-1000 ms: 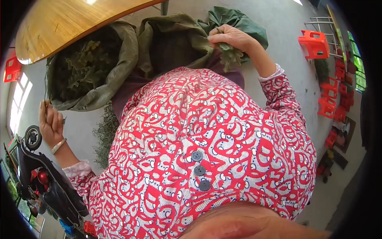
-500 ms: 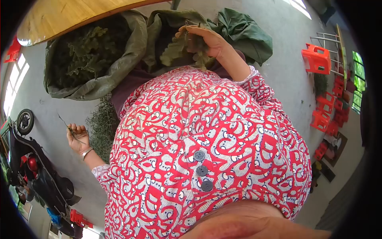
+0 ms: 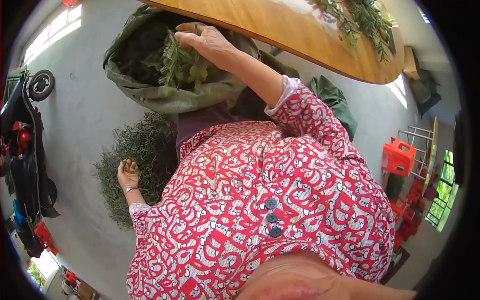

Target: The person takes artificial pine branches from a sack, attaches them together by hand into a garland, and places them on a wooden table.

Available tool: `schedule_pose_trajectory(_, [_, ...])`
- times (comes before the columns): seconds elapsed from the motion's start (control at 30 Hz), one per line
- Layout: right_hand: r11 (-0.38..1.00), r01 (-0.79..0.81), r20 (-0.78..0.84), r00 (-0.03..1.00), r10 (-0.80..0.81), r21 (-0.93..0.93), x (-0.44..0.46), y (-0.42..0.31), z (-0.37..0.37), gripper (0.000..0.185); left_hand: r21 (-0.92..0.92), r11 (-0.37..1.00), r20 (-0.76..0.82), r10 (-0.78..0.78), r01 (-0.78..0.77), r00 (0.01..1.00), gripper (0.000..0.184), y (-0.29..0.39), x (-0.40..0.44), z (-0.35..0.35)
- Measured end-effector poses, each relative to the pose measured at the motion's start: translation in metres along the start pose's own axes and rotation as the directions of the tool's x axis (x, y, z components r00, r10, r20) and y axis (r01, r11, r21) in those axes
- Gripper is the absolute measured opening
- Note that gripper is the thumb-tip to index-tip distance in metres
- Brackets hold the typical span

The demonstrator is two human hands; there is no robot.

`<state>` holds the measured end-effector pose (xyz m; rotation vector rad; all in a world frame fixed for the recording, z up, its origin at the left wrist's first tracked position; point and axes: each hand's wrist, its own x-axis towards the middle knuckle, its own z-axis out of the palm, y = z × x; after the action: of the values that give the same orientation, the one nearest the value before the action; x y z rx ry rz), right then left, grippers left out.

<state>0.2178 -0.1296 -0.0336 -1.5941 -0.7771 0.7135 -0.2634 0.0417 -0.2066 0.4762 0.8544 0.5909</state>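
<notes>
At the upper left of the frame, the right hand has its thumb and fingers pinched together on the top ends of some leafy sprigs. The sprigs hang down over the mouth of the open sack, their tips fanned out near its front rim; whether they touch the greenery inside cannot be told. The left hand, left of centre, is palm up with fingers half curled, nothing visible in it, above or beside a pile of thin twigs on the floor.

The pinch takes in only the upper ends, so a loose or uneven grip could let single sprigs slide out. The fanned leaves could snag on the sack's soft rim, bending or stripping them, and a tug there might fold the rim inward. The table slants across just above the right forearm, so a quick lift could knock its edge. At the upper right, other sprigs lie near that table's edge; a bump might shift or drop them. Low over the twigs, the left sleeve or bracelet could catch on their wiry ends.
</notes>
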Motion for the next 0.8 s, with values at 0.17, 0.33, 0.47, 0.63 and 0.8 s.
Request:
schedule_pose_trajectory(0.17, [0.876,0.051,-0.202,0.965,-0.167,-0.48,0.003,0.056,-0.01,0.065,0.121,0.992,-0.616,0.058,0.022,0.785,0.018,-0.033,-0.031,-0.056])
schedule_pose_trajectory(0.33, [0.702,0.187,-0.104,0.931,-0.349,-0.687,-0.036,0.064,-0.018,0.066,0.282,0.915,-0.818,0.072,0.289,0.571,0.017,-0.04,-0.043,-0.082])
schedule_pose_trajectory(0.47, [0.622,0.211,-0.05,0.926,-0.375,-0.754,-0.055,0.065,-0.018,0.065,0.616,0.371,-0.781,0.4,0.695,0.479,0.026,-0.028,-0.026,-0.059])
schedule_pose_trajectory(0.63, [0.599,0.248,0.014,0.93,-0.367,-0.762,-0.059,0.054,-0.013,0.065,0.979,-0.192,0.09,0.688,0.061,0.72,0.049,0.005,-0.001,0.096])
schedule_pose_trajectory(0.8, [0.614,0.266,0.075,0.945,-0.319,-0.743,-0.047,0.054,-0.008,0.062,0.704,-0.482,0.709,0.526,-0.522,0.471,0.062,-0.041,0.006,0.313])
